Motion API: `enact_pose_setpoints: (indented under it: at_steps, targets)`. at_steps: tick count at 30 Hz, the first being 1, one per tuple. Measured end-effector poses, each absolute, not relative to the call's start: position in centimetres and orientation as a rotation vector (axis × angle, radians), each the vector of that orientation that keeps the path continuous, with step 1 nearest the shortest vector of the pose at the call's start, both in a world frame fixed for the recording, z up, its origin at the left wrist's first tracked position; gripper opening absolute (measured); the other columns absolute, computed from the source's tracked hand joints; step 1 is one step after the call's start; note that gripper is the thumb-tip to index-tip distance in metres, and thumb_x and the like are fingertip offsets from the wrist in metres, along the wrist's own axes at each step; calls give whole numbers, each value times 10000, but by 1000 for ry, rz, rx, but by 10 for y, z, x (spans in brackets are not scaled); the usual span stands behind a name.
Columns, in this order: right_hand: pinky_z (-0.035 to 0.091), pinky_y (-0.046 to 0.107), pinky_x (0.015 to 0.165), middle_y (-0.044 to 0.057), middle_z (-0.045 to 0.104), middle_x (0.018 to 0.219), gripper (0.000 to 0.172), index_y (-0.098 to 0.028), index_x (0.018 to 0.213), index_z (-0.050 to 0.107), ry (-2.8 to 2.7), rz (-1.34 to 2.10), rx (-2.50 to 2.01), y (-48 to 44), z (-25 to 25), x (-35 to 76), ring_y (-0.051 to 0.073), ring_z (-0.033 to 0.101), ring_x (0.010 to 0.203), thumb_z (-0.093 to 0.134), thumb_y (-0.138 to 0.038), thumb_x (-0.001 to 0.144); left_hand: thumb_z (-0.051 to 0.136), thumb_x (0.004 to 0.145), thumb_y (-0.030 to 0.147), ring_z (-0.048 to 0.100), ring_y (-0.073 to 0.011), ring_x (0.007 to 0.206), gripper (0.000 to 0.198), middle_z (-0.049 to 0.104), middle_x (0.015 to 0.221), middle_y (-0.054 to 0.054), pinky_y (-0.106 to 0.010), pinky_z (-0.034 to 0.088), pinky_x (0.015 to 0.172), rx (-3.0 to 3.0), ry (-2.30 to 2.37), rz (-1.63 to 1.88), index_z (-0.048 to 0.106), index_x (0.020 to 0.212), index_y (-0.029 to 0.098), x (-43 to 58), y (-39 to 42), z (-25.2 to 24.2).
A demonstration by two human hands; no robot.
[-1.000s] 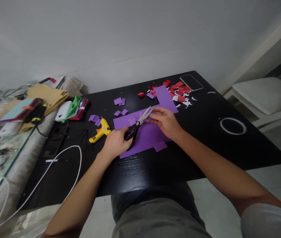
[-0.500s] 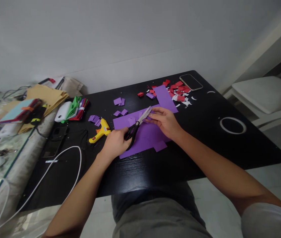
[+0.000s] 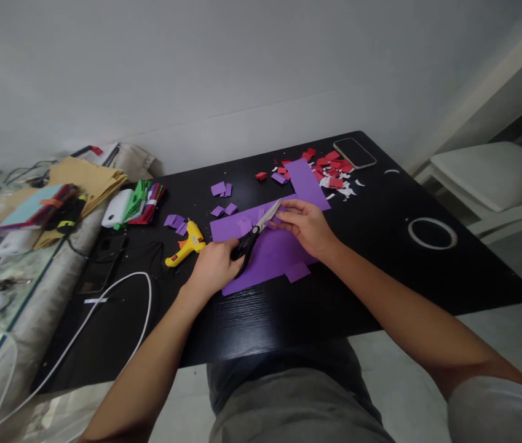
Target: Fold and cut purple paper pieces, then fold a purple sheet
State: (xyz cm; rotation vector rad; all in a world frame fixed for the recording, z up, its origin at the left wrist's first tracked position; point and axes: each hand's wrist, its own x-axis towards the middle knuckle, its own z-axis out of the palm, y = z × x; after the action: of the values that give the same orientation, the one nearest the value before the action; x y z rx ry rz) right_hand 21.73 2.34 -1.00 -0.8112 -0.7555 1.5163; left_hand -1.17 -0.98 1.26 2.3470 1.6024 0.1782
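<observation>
My left hand (image 3: 214, 266) is closed on the black handles of a pair of scissors (image 3: 257, 229), whose metal blades point up and to the right over a large purple sheet (image 3: 270, 252) lying on the black table (image 3: 371, 264). My right hand (image 3: 305, 226) rests on the purple sheet beside the blade tips, with its fingers pinching the sheet's edge there. Small purple cut squares (image 3: 222, 189) lie just beyond the sheet.
A yellow glue gun (image 3: 187, 242) lies left of my left hand. Red and white scraps (image 3: 332, 172) and a phone (image 3: 355, 152) sit at the far right. A white ring (image 3: 433, 234) lies to the right. Coloured sheets (image 3: 145, 200), cables and a white cord (image 3: 104, 307) crowd the left.
</observation>
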Motion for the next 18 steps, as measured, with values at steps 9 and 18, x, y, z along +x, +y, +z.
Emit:
enact_pose_setpoints:
  at_steps: [9,18]
  targets:
    - [619,483,1000,-3,732,800,355,-213,843,726,-745,1498,-868,24,-11,217,213,736,853,959,-256,578,603,881,330,532,-167,565,249,569,581,-8,-284,301,589,2187,1768,486,542,672,208,-17,-5,10]
    - [618,485,1010,8,687,935,357,-249,1022,757,-878,1491,-883,18,-13,217,196,710,908,893,-263,692,585,947,438,675,-219,702,294,743,805,-82,-297,437,662,2138,1834,529,681,975,161,-17,0,2]
